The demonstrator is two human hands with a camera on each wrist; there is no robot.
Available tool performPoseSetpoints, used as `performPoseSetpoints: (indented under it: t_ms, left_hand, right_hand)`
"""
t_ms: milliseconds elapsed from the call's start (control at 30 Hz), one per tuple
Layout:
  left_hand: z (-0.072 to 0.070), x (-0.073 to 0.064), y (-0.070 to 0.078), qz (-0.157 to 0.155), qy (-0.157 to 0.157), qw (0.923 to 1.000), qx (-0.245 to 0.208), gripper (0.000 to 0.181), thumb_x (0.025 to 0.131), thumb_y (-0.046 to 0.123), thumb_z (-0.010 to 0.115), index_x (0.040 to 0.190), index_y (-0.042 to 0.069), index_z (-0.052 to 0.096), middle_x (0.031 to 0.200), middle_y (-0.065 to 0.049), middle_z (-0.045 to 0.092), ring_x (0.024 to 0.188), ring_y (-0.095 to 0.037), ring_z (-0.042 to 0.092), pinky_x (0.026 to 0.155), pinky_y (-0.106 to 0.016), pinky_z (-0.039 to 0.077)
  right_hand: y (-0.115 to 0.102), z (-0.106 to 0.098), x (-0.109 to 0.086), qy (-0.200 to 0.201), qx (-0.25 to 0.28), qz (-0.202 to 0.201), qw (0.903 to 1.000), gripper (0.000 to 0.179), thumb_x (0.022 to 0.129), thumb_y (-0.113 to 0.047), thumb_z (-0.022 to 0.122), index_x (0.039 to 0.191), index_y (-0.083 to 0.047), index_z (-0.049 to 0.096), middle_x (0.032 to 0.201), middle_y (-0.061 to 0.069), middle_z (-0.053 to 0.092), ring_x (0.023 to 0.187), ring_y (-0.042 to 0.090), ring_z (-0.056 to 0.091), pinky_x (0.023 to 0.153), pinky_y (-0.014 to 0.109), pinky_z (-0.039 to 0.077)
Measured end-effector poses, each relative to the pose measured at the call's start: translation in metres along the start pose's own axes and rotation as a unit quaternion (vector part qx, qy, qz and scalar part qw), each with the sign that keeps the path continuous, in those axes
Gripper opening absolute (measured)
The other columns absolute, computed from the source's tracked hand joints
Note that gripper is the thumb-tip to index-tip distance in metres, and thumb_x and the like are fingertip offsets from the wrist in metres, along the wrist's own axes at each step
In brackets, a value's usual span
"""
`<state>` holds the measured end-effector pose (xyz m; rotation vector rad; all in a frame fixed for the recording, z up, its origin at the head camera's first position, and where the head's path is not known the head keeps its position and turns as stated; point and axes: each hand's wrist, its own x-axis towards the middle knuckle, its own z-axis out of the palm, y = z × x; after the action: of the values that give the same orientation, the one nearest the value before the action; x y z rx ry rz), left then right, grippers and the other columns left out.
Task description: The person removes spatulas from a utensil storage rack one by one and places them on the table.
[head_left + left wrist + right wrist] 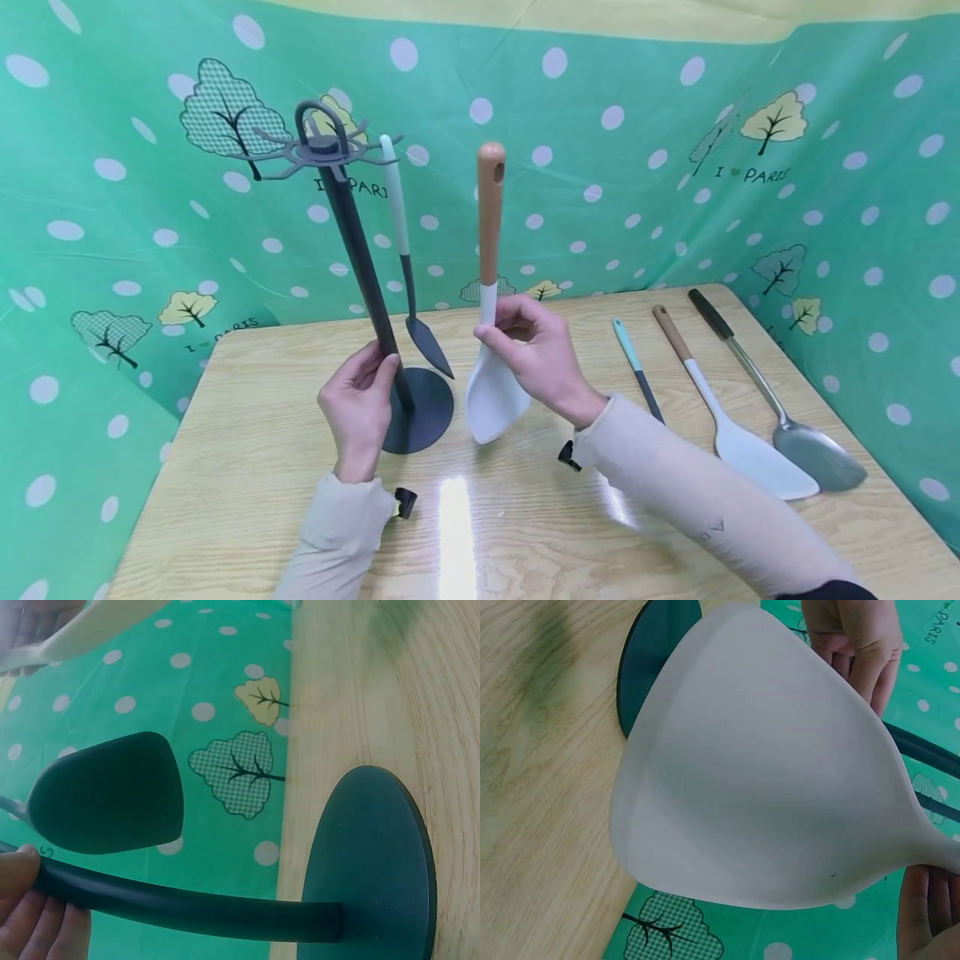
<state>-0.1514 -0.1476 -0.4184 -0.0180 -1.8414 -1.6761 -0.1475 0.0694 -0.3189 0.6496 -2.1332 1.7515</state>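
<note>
My left hand (pixel 360 404) grips the black post of a utensil stand (pixel 358 250), just above its round base (pixel 371 862). The stand has a ring of hooks and a loop at the top. From one hook hangs a dark spatula (pixel 427 342) with a pale green handle. My right hand (pixel 536 354) pinches a white spatula (pixel 495 398) at the neck, blade down and brown wooden handle (pixel 490 217) upright, to the right of the stand. In the right wrist view, the broad white blade (pixel 765 765) partly hides the stand's base.
On the right of the wooden table (pixel 247 400) lie a utensil with a turquoise handle (pixel 628 343), a white turner (pixel 761 454) with a brown handle and a metal turner (pixel 817 454) with a black handle. A green dotted cloth (pixel 637 183) hangs behind and at both sides.
</note>
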Motion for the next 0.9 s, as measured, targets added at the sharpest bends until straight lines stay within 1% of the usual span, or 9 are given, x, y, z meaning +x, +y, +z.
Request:
performPoseSetpoints:
  t_ms: [167,500,800,900]
  left_hand:
    - [0.0,0.0,0.0,0.001,-0.002,1.0,-0.005,0.03,0.081,0.011,0.077,0.11,0.005,0.072,0.1,-0.011,0.072,0.086,-0.016,0.07,0.077,-0.022,0.056]
    - [0.001,0.0,0.0,-0.007,0.004,0.9999,-0.008,0.03,0.08,0.011,0.077,0.109,0.005,0.072,0.1,-0.011,0.072,0.086,-0.015,0.07,0.077,-0.022,0.056]
    - [0.002,0.001,0.002,-0.003,0.001,1.0,-0.007,0.029,0.081,0.012,0.077,0.109,0.006,0.073,0.1,-0.011,0.072,0.087,-0.017,0.07,0.077,-0.021,0.056]
    - [0.002,0.001,0.002,-0.003,0.001,1.0,-0.007,0.029,0.081,0.013,0.077,0.109,0.007,0.073,0.1,-0.01,0.072,0.087,-0.018,0.07,0.077,-0.022,0.056]
  right_hand:
    - [0.005,-0.008,-0.002,0.005,-0.007,0.013,0.9999,0.014,0.084,0.003,0.069,0.097,0.004,0.063,0.088,0.015,0.062,0.079,0.027,0.062,0.075,0.035,0.056]
    - [0.012,-0.026,-0.006,0.014,-0.028,0.035,0.9989,0.014,0.085,0.001,0.069,0.098,0.004,0.063,0.089,0.013,0.063,0.079,0.025,0.062,0.072,0.031,0.056]
    - [0.018,-0.04,-0.011,0.02,-0.042,0.045,0.9979,0.015,0.085,0.001,0.069,0.099,0.004,0.064,0.088,0.015,0.063,0.076,0.026,0.062,0.068,0.028,0.056]
    - [0.019,-0.044,-0.014,0.019,-0.045,0.053,0.9974,0.014,0.085,0.002,0.069,0.098,0.003,0.064,0.088,0.015,0.063,0.076,0.027,0.062,0.068,0.028,0.056]
